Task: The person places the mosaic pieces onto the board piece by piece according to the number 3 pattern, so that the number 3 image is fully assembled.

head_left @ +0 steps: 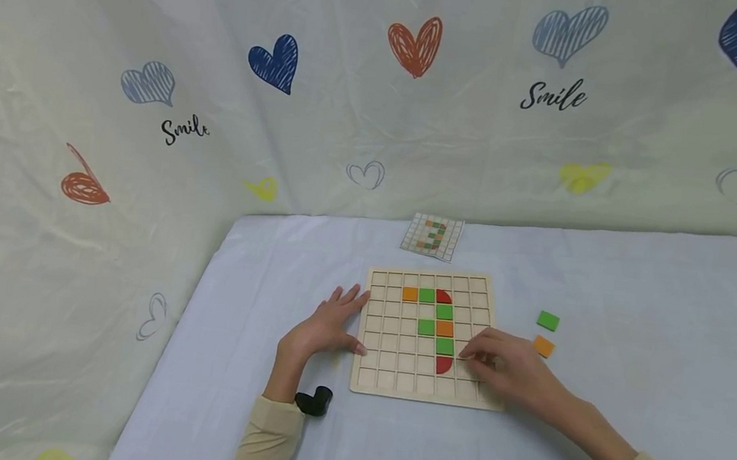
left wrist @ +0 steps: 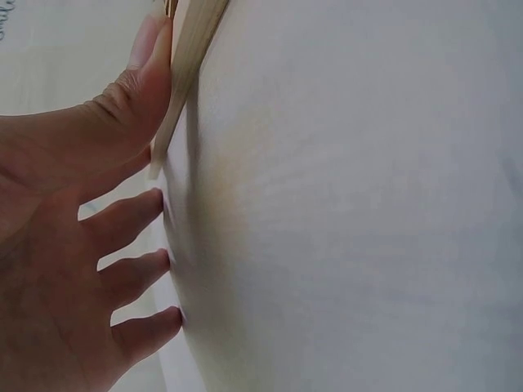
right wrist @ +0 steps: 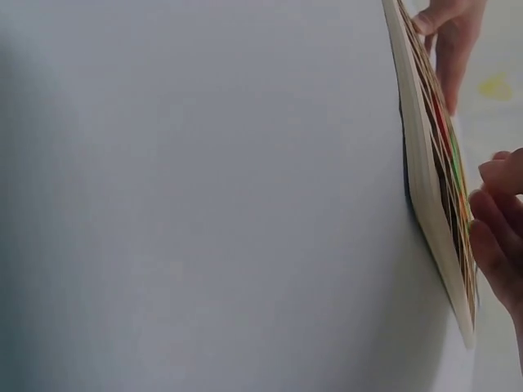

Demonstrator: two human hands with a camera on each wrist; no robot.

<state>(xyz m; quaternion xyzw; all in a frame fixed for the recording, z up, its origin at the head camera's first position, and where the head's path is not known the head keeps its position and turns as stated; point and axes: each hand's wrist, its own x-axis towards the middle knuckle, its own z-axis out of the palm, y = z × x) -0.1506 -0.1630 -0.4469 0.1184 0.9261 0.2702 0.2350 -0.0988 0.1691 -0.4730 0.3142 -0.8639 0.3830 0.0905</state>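
A square wooden grid board (head_left: 384, 383) lies on the white-covered table. Orange, green and red tiles sit in its cells, among them a red rounded tile (head_left: 444, 365) in a lower row. My left hand (head_left: 328, 322) is spread at the board's left edge, thumb and a fingertip at the rim. In the left wrist view its other fingers (left wrist: 135, 273) reach down to the cloth. My right hand (head_left: 509, 364) hovers over the board's right side with loosely bent fingers, fingertips just right of the red tile. No tile shows between its fingers (right wrist: 494, 237) in the right wrist view.
A green tile (head_left: 547, 321) and an orange tile (head_left: 543, 347) lie on the cloth right of the board. Behind the board is a small pattern card (head_left: 432, 236) with a coloured grid. A heart-printed curtain (head_left: 329, 102) hangs behind the table.
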